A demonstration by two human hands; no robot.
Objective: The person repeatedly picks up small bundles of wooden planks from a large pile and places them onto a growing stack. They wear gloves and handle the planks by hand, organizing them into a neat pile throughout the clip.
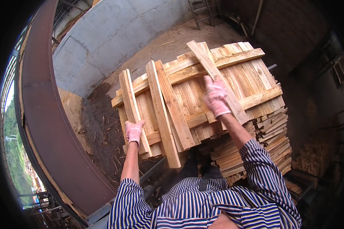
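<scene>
In a pink-and-white work glove, my left hand [135, 132] closes around the near part of a narrow wooden plank [130, 100] at the left end of a stack. My right hand [216, 97], gloved alike and slightly blurred, grips another plank [233, 102] that slants across the stack. Between my hands, two loose planks [163, 118] lie side by side, their near ends jutting toward me. These planks rest over two crosswise battens [239, 58], which lie on a layer of closely set boards [252, 72]. My right fingers are partly hidden.
Stacked boards [273, 133] form the pile's side at the right. A curved grey wall [114, 34] stands beyond, and a brown metal beam [51, 114] bends along the left. Wood scraps litter the dark ground [103, 126]. Metal framing [200, 15] stands at the back.
</scene>
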